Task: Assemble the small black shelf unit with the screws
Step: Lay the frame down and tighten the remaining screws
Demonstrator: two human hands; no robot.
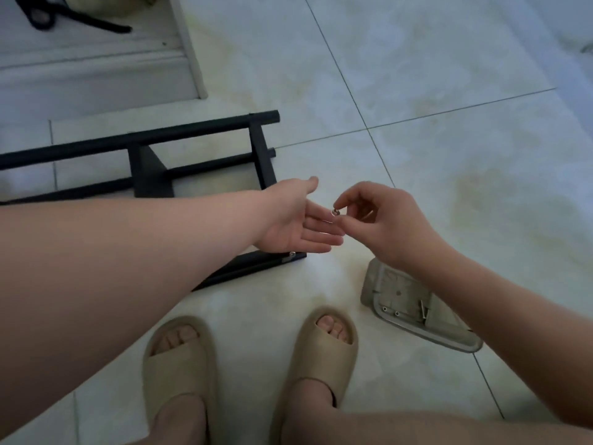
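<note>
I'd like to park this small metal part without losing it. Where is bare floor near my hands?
Widest bare tile: right of the black shelf frame, past the grout cross. More lies right of the right hand, beyond the grey tray. Crowded: between the frame's near corner, the sandals and the tray.

The person is wearing chunky beige open-toed slides, left slide (179,364) and right slide (324,354), at the frame's lower centre; left hand (285,220) and right hand (385,216) are going bare.

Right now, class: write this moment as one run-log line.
left hand open, palm showing | right hand pinches small metal fastener | black shelf frame lying on floor
</note>
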